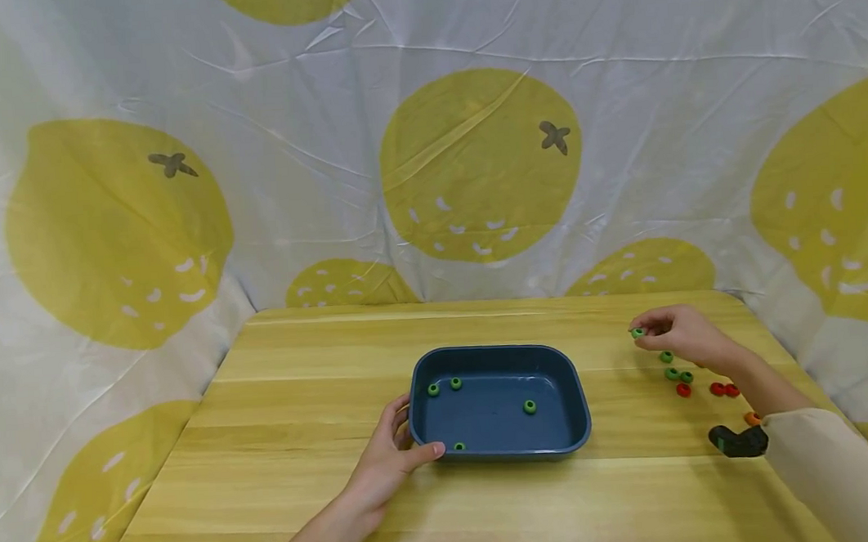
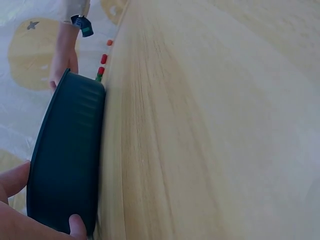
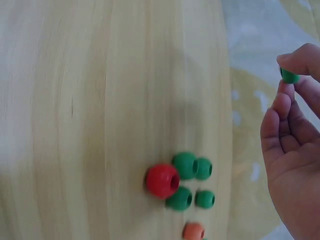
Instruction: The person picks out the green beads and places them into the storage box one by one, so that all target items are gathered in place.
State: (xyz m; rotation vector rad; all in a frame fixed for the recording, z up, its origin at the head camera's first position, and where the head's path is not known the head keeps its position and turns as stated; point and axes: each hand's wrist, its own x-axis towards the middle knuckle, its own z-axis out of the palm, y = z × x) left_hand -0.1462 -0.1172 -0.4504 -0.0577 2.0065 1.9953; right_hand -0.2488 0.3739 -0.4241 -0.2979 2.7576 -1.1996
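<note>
My left hand [image 1: 388, 453] grips the near left corner of a dark blue plastic tray [image 1: 571, 362], thumb over the rim and fingers along the outer wall. Several green beads lie spread on the tray's floor, one green bead [image 1: 529, 407] toward the right. Above the table at the right, my right hand [image 1: 684, 338] pinches a green bead [image 3: 290, 76] between thumb and fingertip. Below that hand sit loose green beads [image 3: 185, 165] and a red bead [image 3: 162, 180] on the wood.
More red beads [image 1: 718, 389] and an orange bead [image 1: 753, 419] lie at the table's right side, near the right forearm. A black wrist device [image 1: 738, 442] sits at the right sleeve. Behind the wooden table [image 1: 300, 392] hangs a lemon-print cloth [image 1: 311, 171].
</note>
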